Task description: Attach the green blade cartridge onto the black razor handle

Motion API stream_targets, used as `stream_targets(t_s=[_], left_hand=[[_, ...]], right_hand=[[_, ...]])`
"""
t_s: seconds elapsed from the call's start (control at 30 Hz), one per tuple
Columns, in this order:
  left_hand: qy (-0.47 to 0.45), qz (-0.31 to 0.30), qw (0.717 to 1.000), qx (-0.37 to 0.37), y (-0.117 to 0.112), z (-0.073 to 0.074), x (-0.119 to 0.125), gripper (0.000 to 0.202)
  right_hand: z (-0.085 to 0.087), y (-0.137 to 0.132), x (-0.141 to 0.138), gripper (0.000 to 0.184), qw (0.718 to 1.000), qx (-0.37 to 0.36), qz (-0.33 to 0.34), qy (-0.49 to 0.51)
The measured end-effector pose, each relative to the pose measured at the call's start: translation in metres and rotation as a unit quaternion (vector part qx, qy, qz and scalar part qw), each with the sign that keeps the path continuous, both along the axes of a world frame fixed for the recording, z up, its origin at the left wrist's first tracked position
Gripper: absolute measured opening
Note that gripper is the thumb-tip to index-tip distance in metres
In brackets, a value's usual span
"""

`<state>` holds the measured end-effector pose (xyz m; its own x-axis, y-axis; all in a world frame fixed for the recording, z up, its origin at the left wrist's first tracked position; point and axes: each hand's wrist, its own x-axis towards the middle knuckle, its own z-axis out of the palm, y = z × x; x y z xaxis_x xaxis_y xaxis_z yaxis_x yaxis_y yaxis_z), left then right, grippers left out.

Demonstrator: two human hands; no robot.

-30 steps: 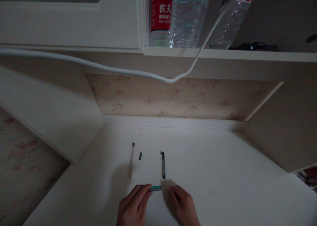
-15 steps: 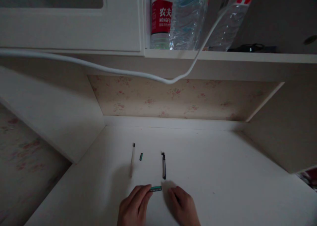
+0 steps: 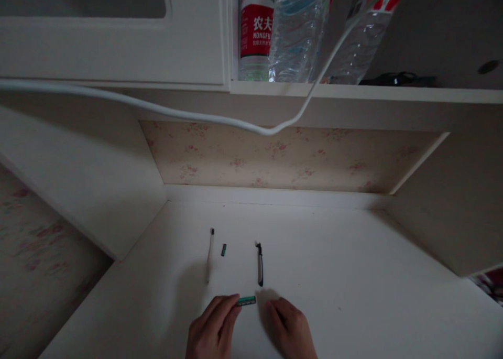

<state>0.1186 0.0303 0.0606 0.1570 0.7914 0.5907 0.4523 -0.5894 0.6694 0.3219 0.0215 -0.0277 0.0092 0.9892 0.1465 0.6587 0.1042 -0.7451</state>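
Note:
Between the thumb and fingertips of my left hand is a small green-and-black razor cartridge, its free end pointing right. My right hand rests just to the right of it with its fingers curled closed; nothing shows in them, and it does not touch the cartridge. Beyond my hands, a black razor handle lies lengthwise on the white desktop. A second, similar green cartridge lies to its left. Further left is a thin pale toothbrush with a dark head.
A white cable hangs across the view above the desk. Several plastic bottles stand on the shelf overhead, next to a cabinet door. White side panels enclose the desktop left and right.
My hands and the held cartridge have hardly moved. The view has shifted very slightly; the things on the desk lie as before.

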Motion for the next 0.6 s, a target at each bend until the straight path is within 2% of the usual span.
stream_targets(t_s=[0.6], left_hand=[[-0.019, -0.006, 0.999, -0.047, -0.0005, -0.0053, -0.0015, 0.019]], right_hand=[[0.0051, 0.0003, -0.0002, 0.048, 1.0, -0.012, 0.001, -0.015]])
